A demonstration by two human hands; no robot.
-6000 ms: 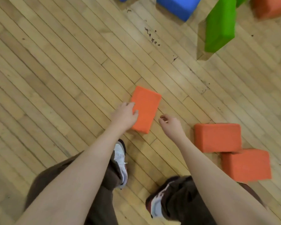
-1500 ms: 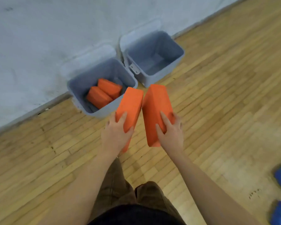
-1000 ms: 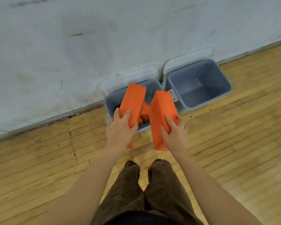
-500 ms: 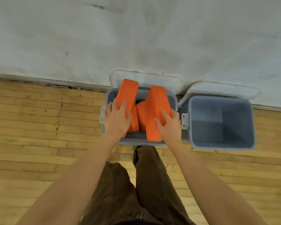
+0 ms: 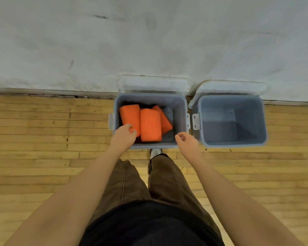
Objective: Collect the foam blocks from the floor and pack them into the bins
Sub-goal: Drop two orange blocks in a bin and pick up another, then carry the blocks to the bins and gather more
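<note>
Wall-side bins [image 5: 150, 99] (blocks [image 5: 150, 126] inside)

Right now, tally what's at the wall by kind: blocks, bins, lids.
Orange foam blocks: 3 visible, all in the left bin: left, middle, right, partly covered
Grey bins: 2, the right bin holding nothing
Open lids against the wall: 2
Total: 7

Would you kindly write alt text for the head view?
Seen from above, both hands, left and right, hover empty over a grey bin holding orange foam blocks; an empty bin stands beside it against the wall.
</note>
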